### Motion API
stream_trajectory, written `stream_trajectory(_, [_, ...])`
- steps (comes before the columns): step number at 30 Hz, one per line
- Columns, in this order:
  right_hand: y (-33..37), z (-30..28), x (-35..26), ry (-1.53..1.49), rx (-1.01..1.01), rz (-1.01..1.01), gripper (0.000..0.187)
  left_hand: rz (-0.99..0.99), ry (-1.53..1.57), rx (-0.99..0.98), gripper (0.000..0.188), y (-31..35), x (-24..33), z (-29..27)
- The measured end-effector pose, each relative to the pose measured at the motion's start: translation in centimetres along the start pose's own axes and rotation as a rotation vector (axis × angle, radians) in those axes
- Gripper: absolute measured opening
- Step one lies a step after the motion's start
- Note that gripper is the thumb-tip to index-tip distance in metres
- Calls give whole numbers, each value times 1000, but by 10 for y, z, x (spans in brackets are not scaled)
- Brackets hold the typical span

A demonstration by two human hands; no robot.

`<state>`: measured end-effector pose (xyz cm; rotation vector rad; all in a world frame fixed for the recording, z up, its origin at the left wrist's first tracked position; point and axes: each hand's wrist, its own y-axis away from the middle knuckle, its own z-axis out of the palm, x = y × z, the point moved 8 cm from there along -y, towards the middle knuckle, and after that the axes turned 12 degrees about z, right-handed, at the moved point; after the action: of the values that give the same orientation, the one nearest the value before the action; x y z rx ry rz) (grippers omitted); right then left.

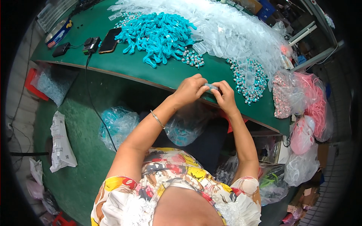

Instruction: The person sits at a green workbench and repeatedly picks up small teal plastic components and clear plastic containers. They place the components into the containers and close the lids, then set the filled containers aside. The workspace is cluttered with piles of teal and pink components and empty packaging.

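- A small translucent piece (211,87) is between the two hands near the front edge of the green table (124,72); it lies at 3 o'clock from the left hand (191,89) and at 10 o'clock from the right hand (225,98)
- Left hand: fingers curled, thumb and fingertips pinching the piece's left end
- Right hand: fingers bent over, thumb and fingertips pinching its right end
- Left forearm rises from 7 o'clock, a bracelet (157,119) above the wrist; right forearm rises from 5 o'clock, elbow bent
- From the hands, a heap of clear plastic boxes (226,32) spreads at 1 o'clock, teal cords (156,35) between 10 and 11, a small bead pile (193,59) at 11, and a larger bead pile (253,90) at 3, some clear boxes on it
- Clear bags: one of pink cords (316,101) at 3 o'clock, one of pale blue pieces (54,86) at 9, one with teal contents (118,122) at 8
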<state>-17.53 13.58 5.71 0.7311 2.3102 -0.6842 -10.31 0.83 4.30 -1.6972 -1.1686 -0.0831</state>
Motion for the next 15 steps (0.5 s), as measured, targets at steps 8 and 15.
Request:
stream_trajectory(8, [-86,-24,19,494,370,-90,36,101,5,-22,20,16,45,3])
stream_trajectory(15, [-133,1,44,858,443,3,43,104,-105,-285,24,64,49,49])
